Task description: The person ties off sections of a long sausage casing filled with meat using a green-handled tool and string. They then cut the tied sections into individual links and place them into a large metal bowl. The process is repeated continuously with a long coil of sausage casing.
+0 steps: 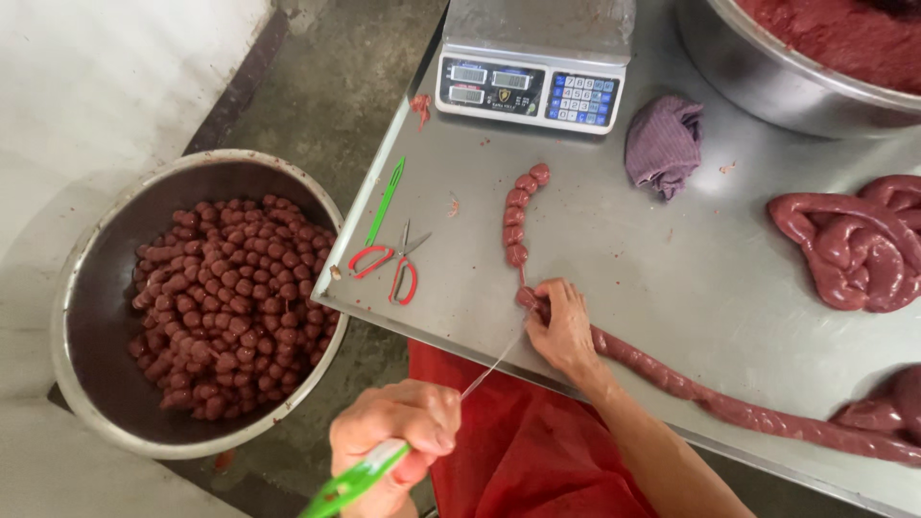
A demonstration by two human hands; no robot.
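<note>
Near the front edge of the counter, right of the red scissors: long sausage rope, pinched by right hand, fingers closed over it. Left hand fisted on green tool, pulling thin string taut. Risk, likely: string snapping or slipping off, casing bursting under pull. Left of scissors, off the counter: steel basin heaped with tied links. Far right: bowl of red paste.

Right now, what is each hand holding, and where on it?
The right hand pinches the long sausage at its end, where the tied links begin. The left hand grips a green strip and pulls a thin string taut from the sausage.
</note>
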